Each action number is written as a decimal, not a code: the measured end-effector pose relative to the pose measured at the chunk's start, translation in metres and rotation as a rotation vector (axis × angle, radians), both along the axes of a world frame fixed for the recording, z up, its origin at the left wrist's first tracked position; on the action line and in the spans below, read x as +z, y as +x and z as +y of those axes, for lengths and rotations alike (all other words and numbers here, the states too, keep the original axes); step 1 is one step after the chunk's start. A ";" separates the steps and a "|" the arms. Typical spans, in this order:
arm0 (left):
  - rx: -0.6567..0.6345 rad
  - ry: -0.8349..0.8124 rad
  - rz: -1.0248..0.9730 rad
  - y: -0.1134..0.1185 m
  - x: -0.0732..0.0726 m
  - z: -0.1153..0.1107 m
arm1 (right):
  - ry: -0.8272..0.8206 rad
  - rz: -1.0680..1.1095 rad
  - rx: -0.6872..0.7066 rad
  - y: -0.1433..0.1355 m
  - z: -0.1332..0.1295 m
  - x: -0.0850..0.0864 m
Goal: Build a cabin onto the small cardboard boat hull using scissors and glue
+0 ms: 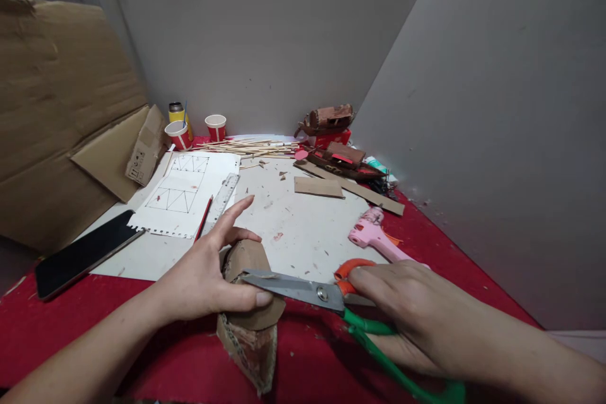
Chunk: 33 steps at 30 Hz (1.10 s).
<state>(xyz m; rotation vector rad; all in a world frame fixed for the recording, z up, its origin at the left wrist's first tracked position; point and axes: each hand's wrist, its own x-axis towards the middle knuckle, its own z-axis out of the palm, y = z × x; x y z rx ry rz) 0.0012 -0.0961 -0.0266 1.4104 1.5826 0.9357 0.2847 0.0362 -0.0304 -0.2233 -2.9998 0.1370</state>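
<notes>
Near the front edge of the table, my left hand (208, 281) grips a small cardboard model boat (253, 344), thumb across its curved cover and index finger raised. The boat's pointed end faces down toward me. My right hand (407, 312) holds scissors (303, 289) with one orange and one green handle. Their blades lie together against the cardboard beside my left thumb, the tip reaching over the cover's edge. Whether cardboard sits between the blades, I cannot tell. My left palm hides part of the boat.
A pink glue gun (374, 233) lies right of centre. Behind are cardboard strips (319, 187), brown model boats (345, 161) and thin wooden sticks (255, 148). To the left are a phone (85, 252), a drawing sheet (189, 192), a ruler (222, 197), paper cups (216, 129) and large cardboard (57, 107).
</notes>
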 end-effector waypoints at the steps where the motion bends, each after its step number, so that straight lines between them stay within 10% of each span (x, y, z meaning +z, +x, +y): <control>1: -0.001 0.001 0.003 0.000 0.000 0.000 | 0.013 0.005 0.003 0.000 0.000 0.001; 15: 0.011 0.028 -0.005 0.001 0.000 -0.001 | 0.065 0.065 0.039 0.002 0.009 0.008; 25: 0.179 0.236 -0.093 -0.005 -0.006 0.003 | 0.003 -0.096 -0.513 -0.001 0.010 -0.004; 33: 0.241 0.380 -0.145 -0.004 -0.006 -0.001 | 0.073 -0.242 -0.539 -0.020 -0.003 -0.020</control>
